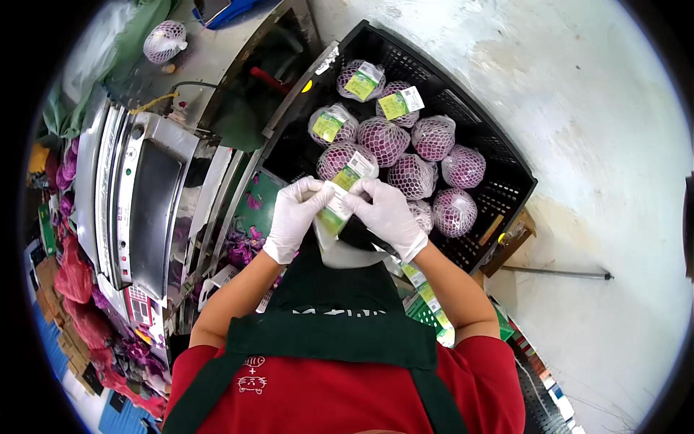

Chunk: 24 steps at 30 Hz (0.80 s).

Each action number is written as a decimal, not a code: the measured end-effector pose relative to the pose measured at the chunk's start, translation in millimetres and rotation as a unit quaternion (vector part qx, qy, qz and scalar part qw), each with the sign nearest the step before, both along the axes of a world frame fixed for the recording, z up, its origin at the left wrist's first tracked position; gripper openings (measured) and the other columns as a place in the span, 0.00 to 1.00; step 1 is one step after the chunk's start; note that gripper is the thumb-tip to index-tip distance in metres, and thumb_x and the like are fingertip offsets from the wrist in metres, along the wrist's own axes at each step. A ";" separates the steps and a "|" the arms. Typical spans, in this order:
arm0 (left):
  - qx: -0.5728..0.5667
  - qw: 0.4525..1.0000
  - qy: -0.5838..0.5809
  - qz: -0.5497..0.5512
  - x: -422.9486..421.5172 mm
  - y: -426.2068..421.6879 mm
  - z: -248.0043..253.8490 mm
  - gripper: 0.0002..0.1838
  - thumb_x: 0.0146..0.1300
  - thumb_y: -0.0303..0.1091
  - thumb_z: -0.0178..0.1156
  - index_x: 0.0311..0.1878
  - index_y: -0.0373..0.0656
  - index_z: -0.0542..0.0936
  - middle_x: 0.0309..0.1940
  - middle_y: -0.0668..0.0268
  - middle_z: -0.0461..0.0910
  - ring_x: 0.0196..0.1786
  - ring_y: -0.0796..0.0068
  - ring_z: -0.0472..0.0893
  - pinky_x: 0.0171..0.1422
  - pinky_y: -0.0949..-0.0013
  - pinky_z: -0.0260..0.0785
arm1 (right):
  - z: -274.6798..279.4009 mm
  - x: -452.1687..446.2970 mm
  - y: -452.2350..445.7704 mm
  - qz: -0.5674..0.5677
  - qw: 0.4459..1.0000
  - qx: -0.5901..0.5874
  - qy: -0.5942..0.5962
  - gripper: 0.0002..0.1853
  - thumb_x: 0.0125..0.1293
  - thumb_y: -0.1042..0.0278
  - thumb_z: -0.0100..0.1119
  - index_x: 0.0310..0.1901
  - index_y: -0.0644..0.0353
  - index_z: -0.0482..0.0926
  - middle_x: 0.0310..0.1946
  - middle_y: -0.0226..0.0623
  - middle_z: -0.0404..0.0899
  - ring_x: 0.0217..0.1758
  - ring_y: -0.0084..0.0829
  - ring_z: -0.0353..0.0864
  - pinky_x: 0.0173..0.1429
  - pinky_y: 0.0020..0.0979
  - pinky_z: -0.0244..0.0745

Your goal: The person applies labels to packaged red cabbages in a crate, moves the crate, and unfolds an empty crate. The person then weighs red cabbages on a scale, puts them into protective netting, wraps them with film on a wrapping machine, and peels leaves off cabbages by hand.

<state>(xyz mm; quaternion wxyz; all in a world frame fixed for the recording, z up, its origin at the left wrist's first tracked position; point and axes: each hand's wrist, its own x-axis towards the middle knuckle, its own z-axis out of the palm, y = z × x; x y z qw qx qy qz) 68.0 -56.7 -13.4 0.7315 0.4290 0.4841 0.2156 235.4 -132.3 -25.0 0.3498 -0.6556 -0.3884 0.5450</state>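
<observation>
Label handling above a crate of netted cabbages, head view. L hand (291, 217) and R hand (388, 215) (both in thin white gloves) meet in front of the chest; thumb and fingers of each are pinched on a green-and-white label (335, 208), which lies btwn them, tilted, just beyond the apron (329, 296). Just past the fingertips, inside the near L part of the black crate (473, 105), sits the nearest netted cabbage (335, 157), w/ a similar label on its face; whether it touches the held one can't be told.

The crate stands at an angle, its contents purple under white mesh. Four cabbages incl. the nearest show labels, grouped toward the L side; the others, R and nearer, show mesh only. A strip of labels (428, 295) hangs by the R forearm, over a green basket (417, 312), partly hidden by the arm.

At L: a metal machine (155, 192) w/ a dark panel, and a red keypad (139, 305) at its near end. Beyond it, one more netted cabbage (163, 43) rests on the counter (220, 54). Purple leaf scraps (246, 248) lie btwn machine and L forearm; red bags (74, 269) are piled far L.
</observation>
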 end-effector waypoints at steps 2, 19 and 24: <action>0.009 0.998 0.066 -0.014 -0.1 -1.9 -6.1 0.07 0.63 0.31 0.64 0.33 0.39 0.79 0.30 0.68 0.81 0.34 0.83 0.78 0.45 0.79 0.70 | 6.2 2.4 -3.8 -0.032 0.998 -0.023 0.045 0.10 0.62 0.65 0.62 0.35 0.65 0.79 0.24 0.33 0.76 0.30 0.20 0.72 0.36 0.25 0.69; -0.089 0.974 0.166 -0.124 -23.9 -19.1 10.1 0.13 0.63 0.30 0.64 0.48 0.33 0.82 0.35 0.66 0.84 0.33 0.85 0.80 0.39 0.79 0.73 | -101.9 57.4 28.0 -0.201 0.953 -0.110 -0.196 0.22 0.59 0.52 0.64 0.44 0.65 0.77 0.36 0.42 0.82 0.43 0.34 0.81 0.49 0.36 0.74; -0.066 0.989 0.061 -0.118 -10.6 -16.7 -8.1 0.16 0.61 0.30 0.66 0.51 0.34 0.80 0.40 0.67 0.84 0.39 0.84 0.80 0.46 0.79 0.72 | -23.4 24.8 -8.8 -0.046 0.995 -0.029 0.086 0.10 0.67 0.64 0.59 0.36 0.64 0.78 0.29 0.30 0.80 0.33 0.18 0.75 0.41 0.25 0.72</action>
